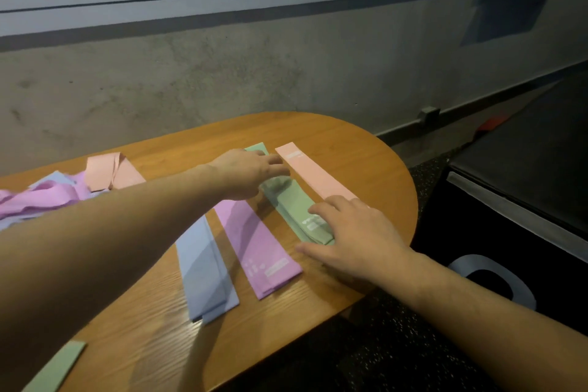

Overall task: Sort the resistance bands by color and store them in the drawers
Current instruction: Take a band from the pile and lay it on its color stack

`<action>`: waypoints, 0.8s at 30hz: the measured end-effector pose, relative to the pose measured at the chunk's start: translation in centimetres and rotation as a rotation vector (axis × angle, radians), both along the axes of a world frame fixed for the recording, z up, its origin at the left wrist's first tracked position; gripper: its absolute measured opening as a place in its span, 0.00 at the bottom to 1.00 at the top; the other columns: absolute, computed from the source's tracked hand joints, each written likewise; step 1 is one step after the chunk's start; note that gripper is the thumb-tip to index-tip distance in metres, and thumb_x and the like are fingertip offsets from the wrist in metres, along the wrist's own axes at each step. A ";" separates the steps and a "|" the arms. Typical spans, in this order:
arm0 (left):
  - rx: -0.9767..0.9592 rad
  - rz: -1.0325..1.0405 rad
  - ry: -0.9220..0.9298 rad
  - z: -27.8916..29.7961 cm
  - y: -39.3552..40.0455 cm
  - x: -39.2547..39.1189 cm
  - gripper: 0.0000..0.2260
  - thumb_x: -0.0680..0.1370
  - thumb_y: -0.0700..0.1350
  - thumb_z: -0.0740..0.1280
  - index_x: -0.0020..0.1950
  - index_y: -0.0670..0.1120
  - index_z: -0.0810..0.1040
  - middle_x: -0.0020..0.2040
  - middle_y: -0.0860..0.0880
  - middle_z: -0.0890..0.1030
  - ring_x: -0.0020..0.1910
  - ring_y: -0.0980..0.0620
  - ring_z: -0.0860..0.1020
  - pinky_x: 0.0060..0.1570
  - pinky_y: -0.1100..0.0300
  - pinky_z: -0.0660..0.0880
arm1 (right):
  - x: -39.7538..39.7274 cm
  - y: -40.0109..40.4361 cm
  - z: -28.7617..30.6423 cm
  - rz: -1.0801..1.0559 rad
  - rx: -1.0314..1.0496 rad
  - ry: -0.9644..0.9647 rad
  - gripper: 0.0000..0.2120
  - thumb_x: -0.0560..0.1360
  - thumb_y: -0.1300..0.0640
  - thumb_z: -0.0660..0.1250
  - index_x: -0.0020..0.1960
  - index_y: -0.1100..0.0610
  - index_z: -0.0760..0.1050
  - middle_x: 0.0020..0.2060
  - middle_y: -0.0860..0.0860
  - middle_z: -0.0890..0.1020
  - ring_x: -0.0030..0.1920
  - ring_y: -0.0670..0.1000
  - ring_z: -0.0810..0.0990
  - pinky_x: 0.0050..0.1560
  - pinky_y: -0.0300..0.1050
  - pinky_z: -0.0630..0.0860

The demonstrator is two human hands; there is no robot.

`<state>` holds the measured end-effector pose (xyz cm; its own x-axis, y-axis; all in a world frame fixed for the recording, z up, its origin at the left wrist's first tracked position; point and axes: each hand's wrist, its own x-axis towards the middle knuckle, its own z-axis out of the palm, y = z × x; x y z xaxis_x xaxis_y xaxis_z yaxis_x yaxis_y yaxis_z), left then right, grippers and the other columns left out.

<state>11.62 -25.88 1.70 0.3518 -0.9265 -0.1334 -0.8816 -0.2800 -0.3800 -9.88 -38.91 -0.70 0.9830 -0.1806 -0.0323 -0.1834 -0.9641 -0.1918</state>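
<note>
While both forearms reach out over the wooden desk [366, 143], four sorted lots of resistance bands lie side by side near its rounded right end: a blue stack [206, 270] nearest the front edge, then a pink-purple band [257, 242], a green stack [296, 204], and a peach band [315, 175] closest to the right edge. The left hand [248, 173] is over the far end of the green stack with its fingers curled down onto it; whether they pinch the fabric I cannot tell. The right hand [356, 235] lies flat, fingers straight and spread, pressing on the near end of the same stack. A loose heap of unsorted bands [63, 191] sits at the far left edge. One lone green band [57, 366] lies at the front left corner.
</note>
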 end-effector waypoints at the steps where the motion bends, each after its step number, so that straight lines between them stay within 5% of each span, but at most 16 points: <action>1: -0.035 0.016 0.005 0.0 1.1 0.0 0.30 0.78 0.45 0.68 0.78 0.58 0.61 0.77 0.54 0.65 0.68 0.50 0.72 0.52 0.55 0.78 | 0.2 0.3 0.2 0.008 0.005 -0.023 0.34 0.74 0.25 0.56 0.74 0.40 0.63 0.71 0.44 0.70 0.68 0.50 0.70 0.65 0.56 0.73; 6: -0.288 0.109 0.139 -1.2 8.7 -0.7 0.24 0.78 0.49 0.69 0.74 0.53 0.71 0.73 0.50 0.71 0.67 0.46 0.75 0.57 0.51 0.76 | 1.1 3.0 1.5 0.097 0.086 -0.087 0.24 0.79 0.37 0.62 0.73 0.42 0.68 0.70 0.45 0.72 0.68 0.50 0.70 0.67 0.55 0.72; 11: -0.514 0.222 0.184 -3.5 17.7 -3.1 0.19 0.74 0.51 0.63 0.64 0.49 0.79 0.61 0.49 0.80 0.55 0.44 0.81 0.52 0.51 0.78 | 2.7 7.6 1.5 0.228 0.170 -0.156 0.16 0.79 0.44 0.65 0.65 0.45 0.76 0.63 0.46 0.79 0.64 0.51 0.75 0.65 0.49 0.71; 17: -0.631 0.424 0.203 -4.3 27.6 -6.4 0.22 0.77 0.59 0.56 0.63 0.50 0.79 0.64 0.50 0.80 0.61 0.49 0.78 0.59 0.53 0.75 | 4.6 14.1 1.7 0.325 0.334 -0.185 0.11 0.79 0.48 0.65 0.60 0.46 0.79 0.57 0.43 0.81 0.57 0.45 0.77 0.58 0.46 0.73; 24: -0.772 0.525 0.076 -5.5 37.5 -9.6 0.17 0.77 0.55 0.60 0.59 0.49 0.80 0.64 0.49 0.78 0.65 0.48 0.74 0.63 0.53 0.66 | 6.9 21.6 1.5 0.418 0.544 -0.207 0.06 0.79 0.51 0.66 0.55 0.44 0.78 0.49 0.42 0.82 0.49 0.42 0.79 0.52 0.42 0.77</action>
<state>2.01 11.65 -3.82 0.7657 -0.4934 0.4127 -0.5856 -0.8001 0.1300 -2.99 -17.28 0.85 0.9620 0.2016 0.1840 0.2729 -0.7035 -0.6562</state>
